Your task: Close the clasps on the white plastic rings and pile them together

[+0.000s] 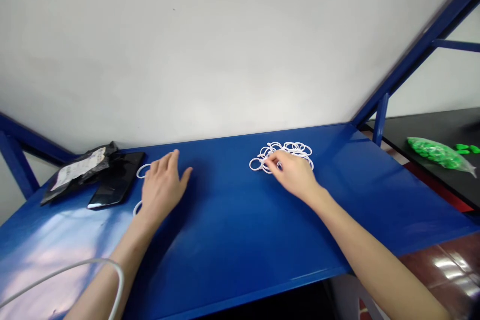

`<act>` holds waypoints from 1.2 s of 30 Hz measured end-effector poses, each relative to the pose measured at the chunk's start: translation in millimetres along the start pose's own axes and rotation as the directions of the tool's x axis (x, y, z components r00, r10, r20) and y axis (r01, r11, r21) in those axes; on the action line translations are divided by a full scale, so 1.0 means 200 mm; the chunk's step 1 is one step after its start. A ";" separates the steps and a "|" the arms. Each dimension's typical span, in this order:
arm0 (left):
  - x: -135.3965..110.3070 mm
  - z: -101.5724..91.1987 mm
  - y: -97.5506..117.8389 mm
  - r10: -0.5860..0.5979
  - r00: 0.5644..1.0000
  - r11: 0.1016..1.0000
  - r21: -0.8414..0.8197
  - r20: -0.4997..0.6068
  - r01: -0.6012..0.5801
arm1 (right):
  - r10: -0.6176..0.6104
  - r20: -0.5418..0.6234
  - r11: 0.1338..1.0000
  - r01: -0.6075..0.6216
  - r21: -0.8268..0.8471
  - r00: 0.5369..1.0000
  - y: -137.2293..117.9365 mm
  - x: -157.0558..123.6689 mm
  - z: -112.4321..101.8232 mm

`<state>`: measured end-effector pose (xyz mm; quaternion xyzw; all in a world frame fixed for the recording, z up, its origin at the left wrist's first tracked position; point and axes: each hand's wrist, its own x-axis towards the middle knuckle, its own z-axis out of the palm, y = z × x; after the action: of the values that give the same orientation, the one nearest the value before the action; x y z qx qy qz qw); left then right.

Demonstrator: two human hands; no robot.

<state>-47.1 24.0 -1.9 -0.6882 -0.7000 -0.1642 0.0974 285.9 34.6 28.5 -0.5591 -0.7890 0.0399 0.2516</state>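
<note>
A loose pile of thin white rings [290, 150] lies on the blue shelf [240, 220], right of centre near the back wall. My right hand [294, 174] rests at the pile's near edge, its fingertips pinched on a ring at the left side of the pile. My left hand [162, 186] lies flat on the shelf with fingers stretched out, holding nothing. Two separate white rings show beside my left hand: one ring [142, 170] at its far side and one ring [137, 208] by the wrist, both partly hidden by the hand.
A black phone [117, 186] and a black foil bag with a white label [80, 170] lie at the shelf's left rear. A white cable [75, 272] curves in at bottom left. Blue frame posts [382, 115] stand right; a green bag [437, 152] lies on a dark table beyond.
</note>
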 end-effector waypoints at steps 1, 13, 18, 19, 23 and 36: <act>0.02 0.00 -0.05 -0.061 0.997 0.995 0.084 0.049 0.057 | 0.083 0.005 0.994 -0.082 -0.079 0.997 0.05 0.02 -0.04; 0.04 -0.01 -0.16 -0.041 0.985 0.965 0.263 0.169 -0.005 | 0.338 -0.029 0.895 -0.331 -0.300 0.941 0.16 0.04 -0.18; 0.04 -0.04 -0.17 -0.027 0.987 0.982 0.189 0.155 -0.003 | 0.258 -0.091 0.929 -0.273 -0.249 0.962 0.11 0.03 -0.14; 0.04 -0.06 -0.18 -0.055 0.989 0.976 0.216 0.140 0.023 | 0.230 -0.081 0.940 -0.243 -0.241 0.970 0.10 0.02 -0.12; 0.04 -0.08 -0.20 -0.139 0.974 0.956 0.279 0.182 0.084 | 0.078 0.002 0.977 -0.076 -0.201 0.997 0.00 -0.01 -0.02; -0.06 -0.12 0.16 0.176 0.944 0.743 -0.667 0.279 0.059 | -0.359 0.279 0.927 0.306 0.217 0.891 -0.20 -0.15 0.14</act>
<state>-17.7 4.2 19.6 -0.7165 -0.5786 -0.2848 -0.2659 246.1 -1.1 8.0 -0.3788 -0.8968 0.1504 0.1720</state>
